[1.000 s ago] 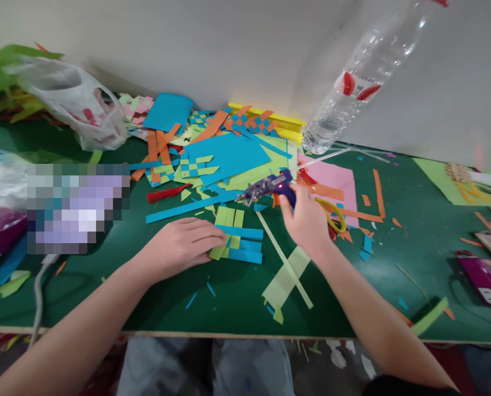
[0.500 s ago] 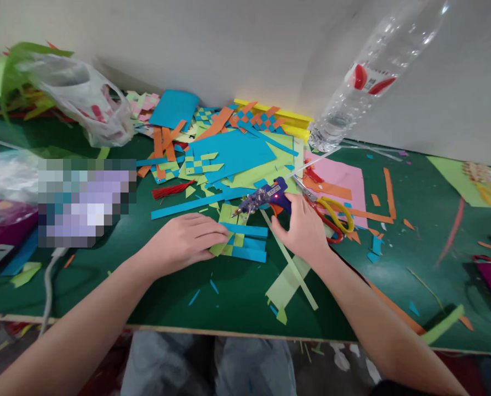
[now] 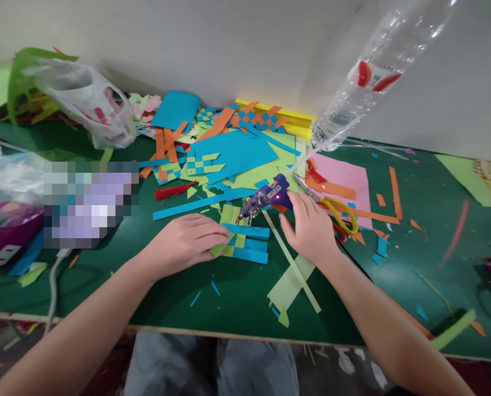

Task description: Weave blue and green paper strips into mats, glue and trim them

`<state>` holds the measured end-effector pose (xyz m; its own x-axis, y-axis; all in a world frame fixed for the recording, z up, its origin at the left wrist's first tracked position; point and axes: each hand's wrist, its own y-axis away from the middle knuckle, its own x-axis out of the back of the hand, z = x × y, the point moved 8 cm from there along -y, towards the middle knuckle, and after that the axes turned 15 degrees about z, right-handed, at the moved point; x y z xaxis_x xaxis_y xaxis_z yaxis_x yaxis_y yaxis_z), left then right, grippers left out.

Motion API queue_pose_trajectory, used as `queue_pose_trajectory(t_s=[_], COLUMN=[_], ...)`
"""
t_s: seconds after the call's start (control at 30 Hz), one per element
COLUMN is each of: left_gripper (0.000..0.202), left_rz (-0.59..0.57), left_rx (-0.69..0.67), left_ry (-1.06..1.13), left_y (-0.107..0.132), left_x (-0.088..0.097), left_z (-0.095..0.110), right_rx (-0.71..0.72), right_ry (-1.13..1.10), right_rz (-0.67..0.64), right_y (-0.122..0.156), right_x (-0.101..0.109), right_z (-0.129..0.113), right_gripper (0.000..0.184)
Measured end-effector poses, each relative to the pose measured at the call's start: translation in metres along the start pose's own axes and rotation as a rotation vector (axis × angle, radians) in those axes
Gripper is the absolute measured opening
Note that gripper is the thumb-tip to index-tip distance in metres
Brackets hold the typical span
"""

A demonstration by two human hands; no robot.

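My right hand [image 3: 311, 228] is closed round the handle of a purple glue gun [image 3: 275, 192], whose small red light is lit. A pale glue stick [image 3: 323, 144] sticks out of its back end, and clumps of dried glue coat its front. The nozzle points down and left, just above the upper green strips of a woven blue and green paper piece [image 3: 249, 243]. My left hand [image 3: 196, 239] grips that piece by its left side and rests low over the table; its fingertips cover part of the weave.
Yellow-handled scissors [image 3: 340, 214] lie beyond my right hand. A red tassel [image 3: 173, 191], blue sheets [image 3: 233, 154] and finished weaves [image 3: 202, 165] lie behind. A plastic bottle [image 3: 365, 82] leans at the wall; a plastic bag [image 3: 92, 107] and a white cable [image 3: 52, 286] are left.
The glue gun's nozzle has dipped slightly towards the green strips, and my right hand has shifted a little. My left hand stays on the woven paper. The whole view has drifted slightly.
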<state>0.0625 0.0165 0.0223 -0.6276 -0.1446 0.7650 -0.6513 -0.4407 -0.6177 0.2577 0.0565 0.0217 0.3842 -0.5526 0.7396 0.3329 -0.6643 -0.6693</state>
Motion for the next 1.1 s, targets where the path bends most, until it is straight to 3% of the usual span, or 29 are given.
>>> queue_pose_trajectory(t_s=[0.47, 1.1], left_gripper=[0.019, 0.018], left_rz=[0.010, -0.017], left_rx=[-0.008, -0.009], left_ry=[-0.022, -0.081], left_y=[0.000, 0.003], left_x=[0.000, -0.003], left_z=[-0.002, -0.002], right_rx=[0.161, 0.157], right_ry=[0.107, 0.146], right_rz=[0.110, 0.100], right_y=[-0.003, 0.000], right_x=[0.010, 0.007], right_z=[-0.014, -0.011], right_gripper=[0.035, 0.036])
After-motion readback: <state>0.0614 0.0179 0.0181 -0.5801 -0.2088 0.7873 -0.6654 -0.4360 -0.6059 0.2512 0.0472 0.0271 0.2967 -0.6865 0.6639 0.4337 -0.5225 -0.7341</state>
